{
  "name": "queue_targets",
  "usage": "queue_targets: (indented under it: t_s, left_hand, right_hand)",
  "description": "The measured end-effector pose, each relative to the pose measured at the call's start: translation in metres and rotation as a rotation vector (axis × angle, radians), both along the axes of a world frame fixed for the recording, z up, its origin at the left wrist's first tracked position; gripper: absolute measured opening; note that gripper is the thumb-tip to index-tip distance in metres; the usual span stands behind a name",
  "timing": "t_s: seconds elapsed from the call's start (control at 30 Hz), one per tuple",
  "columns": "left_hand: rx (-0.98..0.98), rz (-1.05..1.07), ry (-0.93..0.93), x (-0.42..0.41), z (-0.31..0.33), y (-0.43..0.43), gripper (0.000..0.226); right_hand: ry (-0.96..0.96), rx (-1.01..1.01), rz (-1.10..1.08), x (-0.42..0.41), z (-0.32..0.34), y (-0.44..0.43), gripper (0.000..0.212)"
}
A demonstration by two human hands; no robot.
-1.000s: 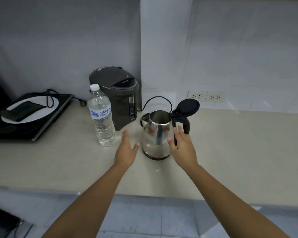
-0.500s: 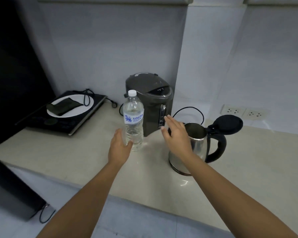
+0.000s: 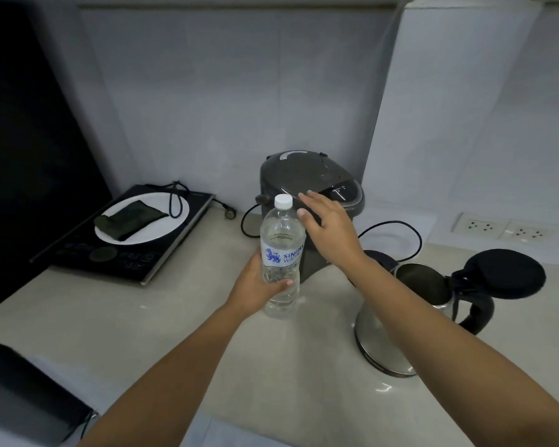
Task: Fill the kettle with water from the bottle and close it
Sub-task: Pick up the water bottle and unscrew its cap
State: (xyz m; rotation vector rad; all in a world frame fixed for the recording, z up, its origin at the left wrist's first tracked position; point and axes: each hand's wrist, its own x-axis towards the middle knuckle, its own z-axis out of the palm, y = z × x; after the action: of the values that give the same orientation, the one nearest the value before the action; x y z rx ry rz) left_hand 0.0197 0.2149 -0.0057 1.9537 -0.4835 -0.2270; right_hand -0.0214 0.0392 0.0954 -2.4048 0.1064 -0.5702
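A clear water bottle (image 3: pixel 281 233) with a white cap and a blue-printed label stands upright on the pale counter. My left hand (image 3: pixel 255 285) is wrapped around its lower half. My right hand (image 3: pixel 331 227) hovers open just right of the bottle's neck, fingers spread, a short way from the cap. The steel kettle (image 3: pixel 410 304) stands at the right with its black lid (image 3: pixel 504 274) flipped open and its black handle facing right. My right forearm crosses in front of the kettle and hides part of its body.
A grey hot-water dispenser (image 3: pixel 307 182) stands right behind the bottle. An induction hob (image 3: pixel 88 250) with a white plate (image 3: pixel 162 227) and a dark pouch sits at the left. Wall sockets (image 3: pixel 504 227) are at the right. The counter edge (image 3: pixel 78 333) runs near me.
My left hand has closed around the bottle. My right hand has risen from beside the kettle to near the bottle's cap. The view has shifted left and closer.
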Motion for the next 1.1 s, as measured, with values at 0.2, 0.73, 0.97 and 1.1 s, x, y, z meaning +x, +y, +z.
queue_targets:
  t_s: [0.2,0.73,0.97,1.1]
  left_hand:
    - [-0.039,0.039,0.070,0.009,-0.010,-0.002,0.075]
    - [-0.010,0.067,0.047,-0.036,-0.010,-0.004,0.073]
    - [-0.021,0.072,0.071,-0.061,-0.008,-0.007,0.073]
    - [-0.058,0.054,0.108,-0.063,-0.005,-0.007,0.075]
  right_hand:
    - [-0.046,0.003,0.047,0.012,0.007,0.011,0.043]
    - [-0.058,0.270,-0.009,-0.023,0.015,0.022,0.031]
    - [-0.052,0.296,-0.023,-0.045,0.017,0.030,0.021]
    - [0.063,0.267,0.103,-0.045,0.025,0.020,0.025]
